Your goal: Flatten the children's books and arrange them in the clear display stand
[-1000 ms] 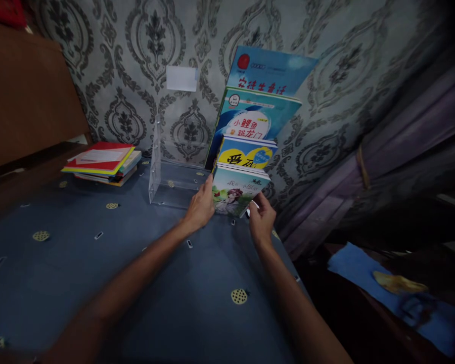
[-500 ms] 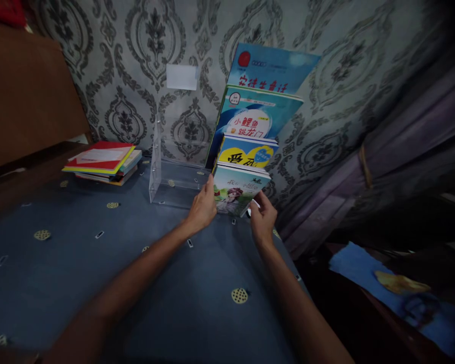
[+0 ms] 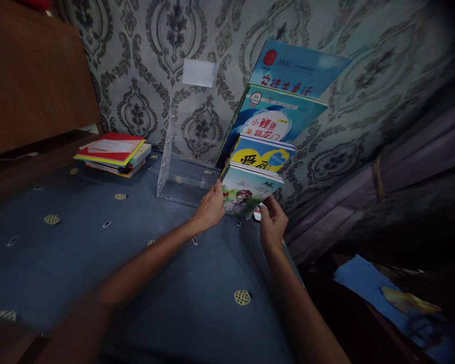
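Note:
A small pale-green book point(image 3: 250, 184) with a drawn figure on its cover stands at the front of a stepped row. My left hand point(image 3: 211, 207) grips its lower left edge. At the lower right edge, the curled fingers of my right hand point(image 3: 273, 222) hold the book, with fingertips partly hidden. Behind it rise a blue-and-yellow book point(image 3: 267, 151), a teal book point(image 3: 303, 114) and a taller blue book point(image 3: 318, 71). The clear plastic rack point(image 3: 165, 167) extends left of the row, and the books hide its right part.
A pile of books point(image 3: 114, 151) with a red cover on top lies left of the rack on the dark blue tablecloth point(image 3: 167, 288). Patterned wallpaper point(image 3: 136, 111) backs the table. A tied curtain point(image 3: 349, 202) hangs at right, above a blue cloth point(image 3: 367, 283).
The view has shifted, so the rack and books appear farther right. Both hands stay at the front book's sides, with little visible change in their grip.

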Available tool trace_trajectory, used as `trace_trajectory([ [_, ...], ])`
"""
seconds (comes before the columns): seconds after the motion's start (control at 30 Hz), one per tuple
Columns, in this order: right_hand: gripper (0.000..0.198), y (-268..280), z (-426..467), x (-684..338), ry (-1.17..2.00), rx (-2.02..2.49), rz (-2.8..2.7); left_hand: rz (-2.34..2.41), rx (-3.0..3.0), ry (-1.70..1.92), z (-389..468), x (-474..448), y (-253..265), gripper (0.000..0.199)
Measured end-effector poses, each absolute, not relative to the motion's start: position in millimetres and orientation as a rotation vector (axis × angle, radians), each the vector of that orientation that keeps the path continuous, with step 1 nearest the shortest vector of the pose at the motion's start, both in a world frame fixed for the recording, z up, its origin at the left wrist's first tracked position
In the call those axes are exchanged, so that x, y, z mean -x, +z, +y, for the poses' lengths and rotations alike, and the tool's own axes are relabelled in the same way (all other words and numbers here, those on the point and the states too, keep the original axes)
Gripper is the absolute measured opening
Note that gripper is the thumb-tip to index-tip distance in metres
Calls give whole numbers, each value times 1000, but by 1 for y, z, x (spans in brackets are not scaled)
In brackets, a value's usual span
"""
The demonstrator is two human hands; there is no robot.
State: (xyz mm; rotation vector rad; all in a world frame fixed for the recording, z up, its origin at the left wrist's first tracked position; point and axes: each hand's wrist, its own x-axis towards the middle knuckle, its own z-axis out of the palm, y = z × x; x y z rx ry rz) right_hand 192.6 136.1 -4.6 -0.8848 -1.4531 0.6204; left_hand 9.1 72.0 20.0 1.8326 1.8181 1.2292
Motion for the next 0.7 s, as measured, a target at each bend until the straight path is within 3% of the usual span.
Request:
trace_trajectory([
  [0.33, 43, -11, 135, -193, 593, 951, -1375, 1927, -1762, 1264, 68, 13, 32, 51],
  [0.7, 19, -25, 129, -190, 456, 1173, -1579, 1889, -1828, 1416, 78, 17, 13, 41],
])
